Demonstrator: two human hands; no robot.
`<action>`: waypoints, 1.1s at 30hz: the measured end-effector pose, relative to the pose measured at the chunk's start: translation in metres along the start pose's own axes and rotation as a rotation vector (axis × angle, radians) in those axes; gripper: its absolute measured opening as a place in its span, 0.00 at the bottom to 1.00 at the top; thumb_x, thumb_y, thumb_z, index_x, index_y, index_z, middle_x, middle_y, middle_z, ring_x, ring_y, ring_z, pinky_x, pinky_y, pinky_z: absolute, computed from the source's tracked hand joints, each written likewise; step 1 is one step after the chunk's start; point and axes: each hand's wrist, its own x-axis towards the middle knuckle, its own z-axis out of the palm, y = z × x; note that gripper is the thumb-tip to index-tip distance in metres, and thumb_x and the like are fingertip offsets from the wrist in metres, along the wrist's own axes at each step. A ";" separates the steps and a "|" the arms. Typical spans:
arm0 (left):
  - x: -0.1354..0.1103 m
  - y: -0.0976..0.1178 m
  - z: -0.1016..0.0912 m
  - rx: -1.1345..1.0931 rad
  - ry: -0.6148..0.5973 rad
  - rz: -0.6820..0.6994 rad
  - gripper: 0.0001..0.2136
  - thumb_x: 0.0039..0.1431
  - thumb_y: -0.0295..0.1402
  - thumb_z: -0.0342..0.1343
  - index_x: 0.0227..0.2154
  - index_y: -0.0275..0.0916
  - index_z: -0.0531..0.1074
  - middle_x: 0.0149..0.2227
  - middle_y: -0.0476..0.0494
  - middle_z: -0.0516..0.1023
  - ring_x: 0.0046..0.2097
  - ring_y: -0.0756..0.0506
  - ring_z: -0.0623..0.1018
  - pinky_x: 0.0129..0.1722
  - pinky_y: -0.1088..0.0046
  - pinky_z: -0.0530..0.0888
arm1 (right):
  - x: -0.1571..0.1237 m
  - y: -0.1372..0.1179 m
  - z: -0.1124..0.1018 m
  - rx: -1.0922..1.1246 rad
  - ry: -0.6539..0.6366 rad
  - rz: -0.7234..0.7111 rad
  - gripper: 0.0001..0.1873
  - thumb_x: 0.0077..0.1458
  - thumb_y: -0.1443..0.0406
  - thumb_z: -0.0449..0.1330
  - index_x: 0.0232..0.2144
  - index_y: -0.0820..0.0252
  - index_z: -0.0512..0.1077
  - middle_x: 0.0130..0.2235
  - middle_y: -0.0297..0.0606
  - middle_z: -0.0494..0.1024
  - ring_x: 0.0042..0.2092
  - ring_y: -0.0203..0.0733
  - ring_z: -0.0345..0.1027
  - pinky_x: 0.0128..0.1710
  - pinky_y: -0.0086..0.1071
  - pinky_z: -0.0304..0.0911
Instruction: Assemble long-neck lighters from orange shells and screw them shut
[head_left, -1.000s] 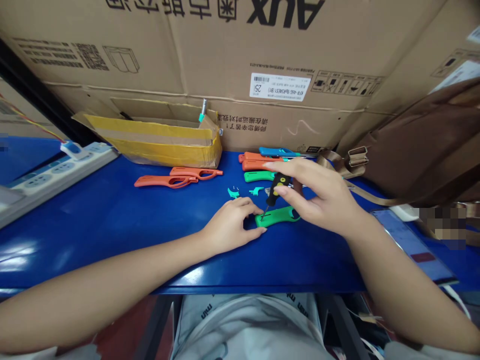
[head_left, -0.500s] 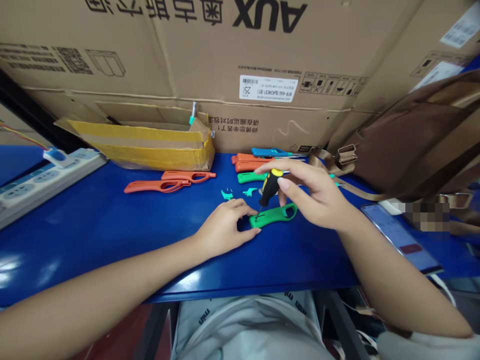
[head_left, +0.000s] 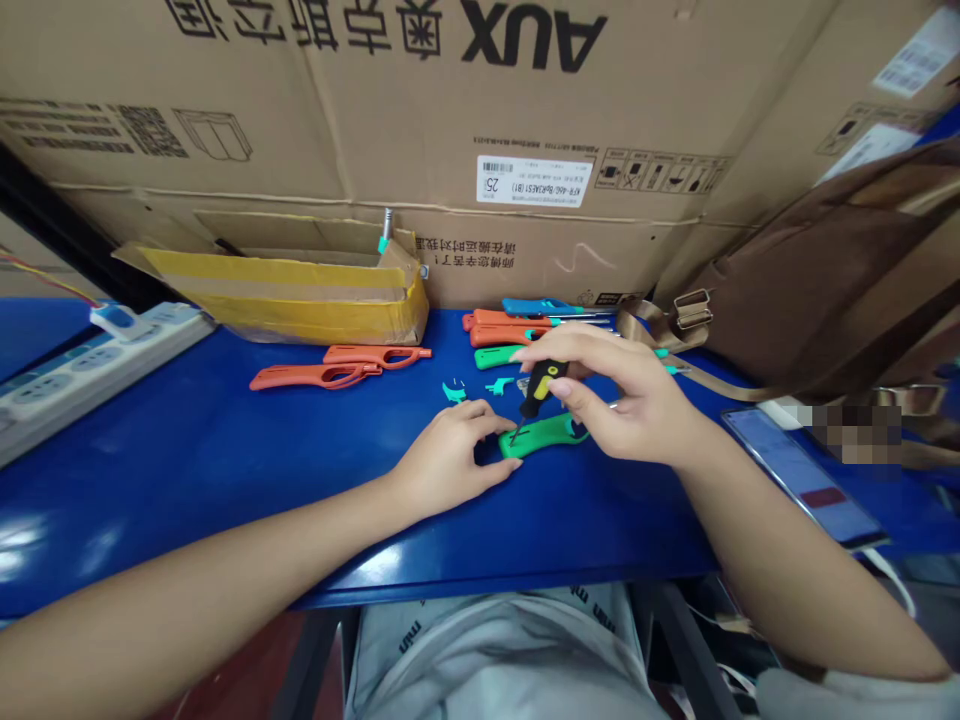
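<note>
My right hand [head_left: 622, 395] pinches a small black and yellow screwdriver [head_left: 537, 390], its tip down on the left end of a green plastic handle shell [head_left: 541, 437] that lies on the blue table [head_left: 225, 440]. My left hand [head_left: 450, 455] rests beside that end, thumb and fingers closed on the shell and holding it still. Small teal plastic parts [head_left: 454, 392] lie just behind my left hand.
Two orange shells [head_left: 337, 366] lie to the left. Orange, green and blue shells [head_left: 517, 325] are stacked at the back. A yellow-taped cardboard box [head_left: 300, 290], a power strip [head_left: 82, 360], large cartons [head_left: 450, 120], a brown bag [head_left: 825, 290] and a phone [head_left: 806, 475] surround the spot.
The screwdriver has tilted lower and my right fingers have curled further round it. My left hand and the green shell have stayed where they were.
</note>
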 end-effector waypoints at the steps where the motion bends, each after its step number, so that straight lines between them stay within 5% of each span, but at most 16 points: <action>1: 0.000 0.000 0.000 0.003 -0.007 0.000 0.16 0.59 0.36 0.66 0.49 0.38 0.78 0.40 0.43 0.77 0.43 0.42 0.78 0.46 0.63 0.75 | 0.000 0.001 0.000 -0.008 0.025 0.005 0.11 0.64 0.65 0.61 0.48 0.56 0.75 0.45 0.39 0.82 0.42 0.41 0.76 0.42 0.35 0.73; 3: 0.000 0.000 0.000 0.006 -0.014 0.001 0.17 0.59 0.36 0.66 0.51 0.37 0.78 0.41 0.42 0.77 0.44 0.41 0.78 0.48 0.62 0.75 | 0.000 0.002 0.000 -0.065 0.060 0.031 0.10 0.60 0.62 0.66 0.44 0.56 0.77 0.42 0.37 0.82 0.37 0.40 0.76 0.36 0.32 0.72; 8: 0.000 -0.001 0.000 0.003 -0.023 -0.001 0.16 0.60 0.36 0.65 0.49 0.38 0.79 0.41 0.42 0.76 0.45 0.41 0.78 0.49 0.61 0.75 | -0.001 -0.003 -0.003 -0.024 -0.070 0.046 0.20 0.69 0.66 0.53 0.60 0.54 0.69 0.56 0.41 0.79 0.54 0.44 0.75 0.52 0.38 0.71; 10: 0.000 -0.001 0.001 -0.004 -0.019 0.003 0.15 0.59 0.35 0.65 0.48 0.38 0.79 0.41 0.42 0.76 0.45 0.41 0.78 0.50 0.60 0.75 | -0.001 -0.006 -0.002 0.049 -0.102 0.035 0.19 0.70 0.67 0.51 0.59 0.54 0.70 0.53 0.40 0.80 0.52 0.43 0.76 0.52 0.38 0.72; 14: 0.000 -0.003 0.003 0.014 0.008 0.017 0.14 0.58 0.35 0.66 0.47 0.39 0.79 0.41 0.42 0.77 0.45 0.40 0.78 0.49 0.60 0.75 | -0.001 -0.010 0.003 -0.062 0.025 0.010 0.11 0.63 0.63 0.64 0.48 0.55 0.76 0.43 0.37 0.84 0.43 0.42 0.79 0.46 0.34 0.74; 19: 0.000 -0.002 0.003 -0.002 0.002 0.004 0.13 0.59 0.36 0.66 0.45 0.40 0.79 0.40 0.43 0.76 0.44 0.41 0.78 0.47 0.61 0.75 | -0.001 -0.013 0.003 0.008 -0.024 0.016 0.15 0.67 0.66 0.56 0.54 0.56 0.74 0.53 0.43 0.80 0.57 0.46 0.74 0.54 0.39 0.72; 23: 0.000 -0.002 0.002 -0.016 0.000 -0.001 0.13 0.58 0.36 0.66 0.45 0.39 0.79 0.41 0.42 0.76 0.44 0.41 0.78 0.48 0.61 0.75 | -0.002 -0.011 0.008 0.238 0.047 0.116 0.13 0.66 0.66 0.59 0.52 0.55 0.74 0.44 0.40 0.82 0.42 0.41 0.79 0.36 0.32 0.76; 27: 0.000 -0.003 0.002 -0.018 -0.009 0.006 0.15 0.58 0.35 0.66 0.47 0.37 0.79 0.41 0.42 0.77 0.44 0.41 0.78 0.48 0.61 0.75 | -0.003 -0.002 0.016 -0.040 0.277 -0.008 0.06 0.59 0.64 0.67 0.40 0.56 0.77 0.33 0.36 0.79 0.34 0.40 0.74 0.34 0.33 0.72; 33: 0.000 -0.001 0.001 -0.005 -0.004 -0.001 0.15 0.58 0.35 0.67 0.47 0.37 0.79 0.39 0.43 0.76 0.43 0.41 0.78 0.46 0.63 0.75 | -0.005 -0.001 0.006 0.012 -0.034 0.031 0.20 0.69 0.67 0.49 0.60 0.55 0.68 0.56 0.44 0.77 0.58 0.47 0.70 0.50 0.40 0.72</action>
